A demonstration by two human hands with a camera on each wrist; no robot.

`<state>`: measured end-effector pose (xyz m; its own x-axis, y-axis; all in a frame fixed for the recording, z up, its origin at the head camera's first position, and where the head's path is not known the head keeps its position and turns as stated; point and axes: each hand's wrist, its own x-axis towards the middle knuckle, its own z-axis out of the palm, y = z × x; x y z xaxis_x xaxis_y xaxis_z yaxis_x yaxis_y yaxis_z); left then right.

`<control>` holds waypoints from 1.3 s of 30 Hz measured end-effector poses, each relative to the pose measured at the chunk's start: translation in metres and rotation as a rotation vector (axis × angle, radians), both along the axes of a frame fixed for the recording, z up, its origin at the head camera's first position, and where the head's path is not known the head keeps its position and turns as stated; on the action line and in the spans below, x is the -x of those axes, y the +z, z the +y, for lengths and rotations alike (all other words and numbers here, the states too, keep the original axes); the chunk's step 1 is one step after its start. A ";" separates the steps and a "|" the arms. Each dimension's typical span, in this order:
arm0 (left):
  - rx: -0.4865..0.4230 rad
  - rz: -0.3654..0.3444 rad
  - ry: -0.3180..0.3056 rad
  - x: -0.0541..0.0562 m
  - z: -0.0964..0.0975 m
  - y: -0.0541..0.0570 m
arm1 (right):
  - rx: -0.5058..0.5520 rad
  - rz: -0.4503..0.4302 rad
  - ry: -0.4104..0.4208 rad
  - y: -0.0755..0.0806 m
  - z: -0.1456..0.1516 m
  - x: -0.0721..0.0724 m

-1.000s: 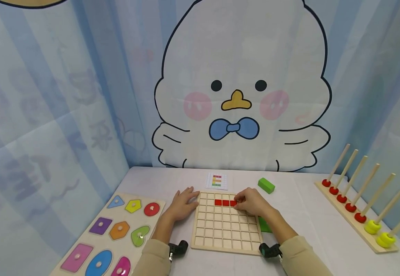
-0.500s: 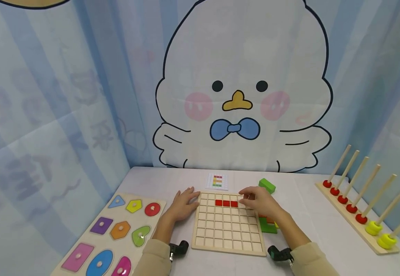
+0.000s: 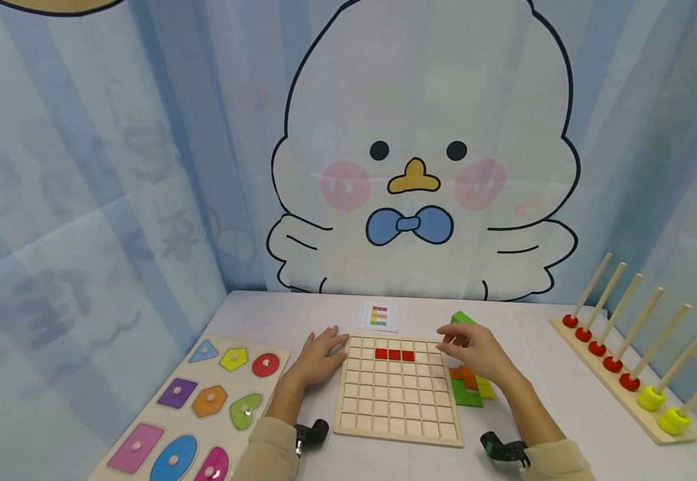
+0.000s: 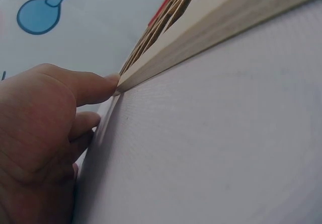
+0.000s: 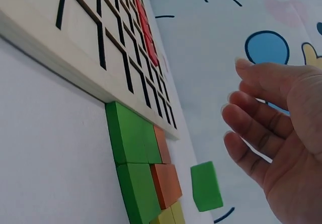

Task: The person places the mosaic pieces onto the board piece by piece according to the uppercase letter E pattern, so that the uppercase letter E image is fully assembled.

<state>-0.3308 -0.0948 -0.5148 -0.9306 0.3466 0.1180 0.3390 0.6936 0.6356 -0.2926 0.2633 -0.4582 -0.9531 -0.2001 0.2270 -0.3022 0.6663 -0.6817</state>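
Here's the left hand (image 3: 318, 356), fingers nearly straight and a little apart, resting at the left edge of the grid board (image 3: 396, 387) by its far left corner, thumb tip touching the wooden rim. Over on the other side, the right hand (image 3: 477, 347) hangs above the board's far right corner, fingers loosely bent, just air between thumb and fingertips. And there between the two hands sit three red blocks (image 3: 394, 355), side by side in the second row from the board's far edge, well clear of both. Below the right hand, hugging the board's right edge, a cluster on the table (image 3: 408, 461): green blocks (image 5: 136, 189), orange blocks (image 5: 166, 183) and yellow blocks (image 5: 177, 212), at least two of each, exact tally hard to call. One lone green block (image 5: 206, 186) lies beyond them, toward the table's far edge, partly behind the right hand in the head view. One pattern card (image 3: 378, 316) lies just past the board's far edge. Out at the table's left edge, one shape puzzle (image 3: 242, 382), nine shapes in view; along the right edge, one peg rack (image 3: 632, 406), seven pegs showing, five with red beads, two with yellow.
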 end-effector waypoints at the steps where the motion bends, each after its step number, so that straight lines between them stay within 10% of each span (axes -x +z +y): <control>1: 0.001 0.001 0.000 0.000 0.000 0.000 | -0.003 -0.005 -0.002 0.000 0.002 0.000; 39: -0.001 -0.011 0.011 0.000 0.001 -0.001 | -0.021 -0.353 0.026 -0.012 0.082 -0.006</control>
<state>-0.3309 -0.0941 -0.5161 -0.9355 0.3365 0.1078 0.3242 0.6963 0.6403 -0.2868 0.3448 -0.4705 -0.9665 -0.2268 -0.1199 -0.0678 0.6764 -0.7334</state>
